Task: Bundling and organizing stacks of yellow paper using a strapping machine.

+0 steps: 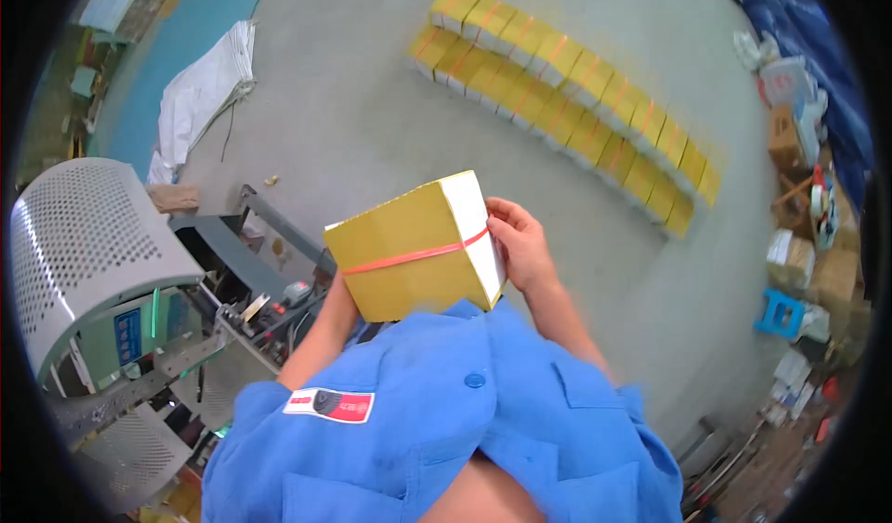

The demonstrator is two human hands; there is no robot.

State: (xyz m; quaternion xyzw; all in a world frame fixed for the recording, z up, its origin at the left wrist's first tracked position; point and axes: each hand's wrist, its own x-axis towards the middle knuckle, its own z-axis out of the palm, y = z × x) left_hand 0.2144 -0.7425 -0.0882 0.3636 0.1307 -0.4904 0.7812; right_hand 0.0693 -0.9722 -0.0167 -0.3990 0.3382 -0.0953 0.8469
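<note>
In front of my chest is a thick bundle of paper, with a yellow cover, white page edges and a pink-red strap around it. My right hand grips its right end, fingers bent against the white edge close to the strap. At the bundle's lower left, my left hand holds it from below and behind; the bundle hides those fingers. The bundle is tilted and held off the floor.
Two long rows of similar yellow strapped bundles sit on the grey floor ahead. A machine with a perforated metal guard stands close on my left. White sheeting lies beyond it. Boxes, a blue stool and a blue tarp line the right.
</note>
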